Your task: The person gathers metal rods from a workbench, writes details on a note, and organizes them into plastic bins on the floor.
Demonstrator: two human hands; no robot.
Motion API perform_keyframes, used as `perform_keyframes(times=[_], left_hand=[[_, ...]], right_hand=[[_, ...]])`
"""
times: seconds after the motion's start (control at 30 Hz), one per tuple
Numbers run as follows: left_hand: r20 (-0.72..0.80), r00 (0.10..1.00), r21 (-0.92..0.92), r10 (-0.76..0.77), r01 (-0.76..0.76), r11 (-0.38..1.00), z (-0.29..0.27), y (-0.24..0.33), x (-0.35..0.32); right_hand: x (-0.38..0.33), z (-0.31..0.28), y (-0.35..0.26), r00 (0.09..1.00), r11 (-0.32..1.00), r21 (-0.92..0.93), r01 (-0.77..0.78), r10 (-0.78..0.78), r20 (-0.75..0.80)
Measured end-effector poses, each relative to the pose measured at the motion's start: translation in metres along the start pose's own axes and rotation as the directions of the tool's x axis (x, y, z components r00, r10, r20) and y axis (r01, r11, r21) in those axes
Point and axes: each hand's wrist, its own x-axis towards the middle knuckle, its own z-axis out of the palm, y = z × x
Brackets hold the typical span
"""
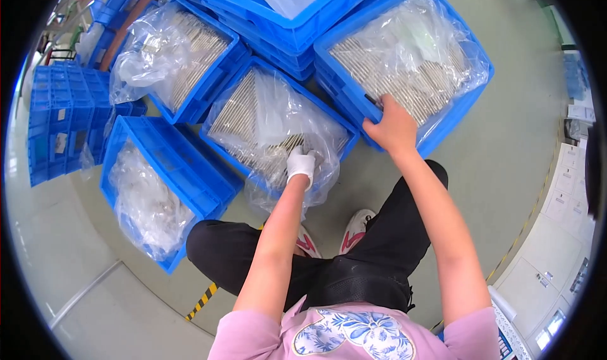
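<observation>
My left hand (300, 164), in a white glove, reaches into the middle blue crate (344, 110). Its fingers are closed at a bundle of thin metal rods (239, 110), partly hidden by clear plastic film (284, 110). My bare right hand (395, 129) rests at the near left rim of the right blue crate (458, 129). A short black stick (371, 99) juts from its curled fingers. More thin metal rods (420, 85) lie packed in that crate, with clear plastic sheeting (404, 34) over their far part.
Another crate of rods (235, 40) stands at the far left, partly under plastic. A tilted blue crate (123, 129) holds crumpled clear plastic (148, 202). Stacked blue crates (297, 34) rise behind, more (60, 116) at left. My shoes (354, 230) are just below the middle crate.
</observation>
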Motion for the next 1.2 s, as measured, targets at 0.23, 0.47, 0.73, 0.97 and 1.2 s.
perform_keyframes(times=[0.23, 0.47, 0.73, 0.97, 1.2], left_hand=[[-0.019, 0.980, -0.442, -0.200, 0.171, 0.881, -0.018, -0.039, -0.032], [-0.159, 0.979, -0.198, -0.125, 0.092, 0.976, -0.028, -0.046, -0.023], [-0.230, 0.963, -0.276, -0.137, 0.071, 0.959, -0.018, -0.047, -0.024], [-0.245, 0.958, -0.264, -0.149, 0.082, 0.961, -0.015, -0.044, -0.025], [-0.256, 0.961, -0.178, -0.107, 0.062, 0.982, -0.019, -0.044, -0.026]], right_hand=[[0.001, -0.005, -0.001, 0.997, 0.998, -0.002, -0.056, 0.056, 0.060], [0.001, 0.003, 0.004, 0.999, 1.000, -0.006, 0.024, -0.024, -0.042], [0.003, 0.001, 0.004, 1.000, 1.000, -0.029, 0.004, -0.003, 0.008], [0.004, 0.000, 0.003, 1.000, 0.999, -0.035, -0.007, 0.008, 0.025], [0.004, 0.000, 0.003, 0.999, 1.000, -0.002, -0.009, 0.009, 0.039]])
